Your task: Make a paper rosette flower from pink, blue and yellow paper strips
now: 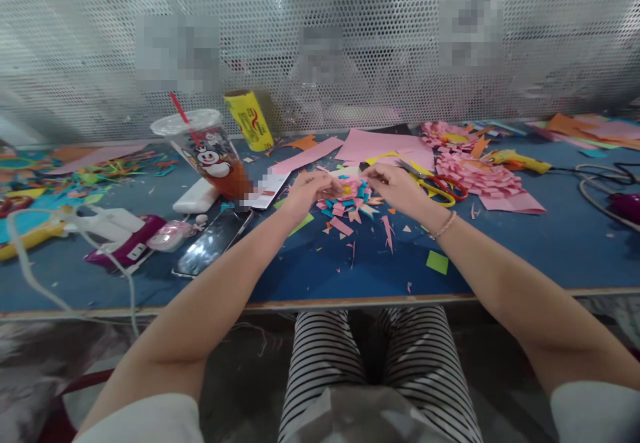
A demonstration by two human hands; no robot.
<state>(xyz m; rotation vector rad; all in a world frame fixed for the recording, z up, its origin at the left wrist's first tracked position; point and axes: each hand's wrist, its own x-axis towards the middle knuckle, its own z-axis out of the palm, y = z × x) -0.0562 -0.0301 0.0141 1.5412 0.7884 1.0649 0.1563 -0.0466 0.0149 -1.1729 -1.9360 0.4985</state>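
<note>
A pink and blue paper flower (347, 194) with a yellow middle lies on the blue table between my hands. My left hand (311, 192) grips its left side, fingers closed at the petals. From the right, my right hand (393, 182) pinches the flower's upper right edge between thumb and fingers. Both hands partly hide the petals. Just beyond my right wrist lie scissors with yellow and red handles (441, 190). Small pink paper scraps (341, 226) are scattered in front of the flower, and a green paper square (437, 262) lies nearer the table edge.
Left of my forearm are a phone (214, 242), a drink cup (210, 153) with a straw, and a purple power strip (133, 240) with white cables. Pink paper flowers (477, 175) and a yellow glue gun (520, 160) lie at right. A perforated metal panel (370, 3) stands behind.
</note>
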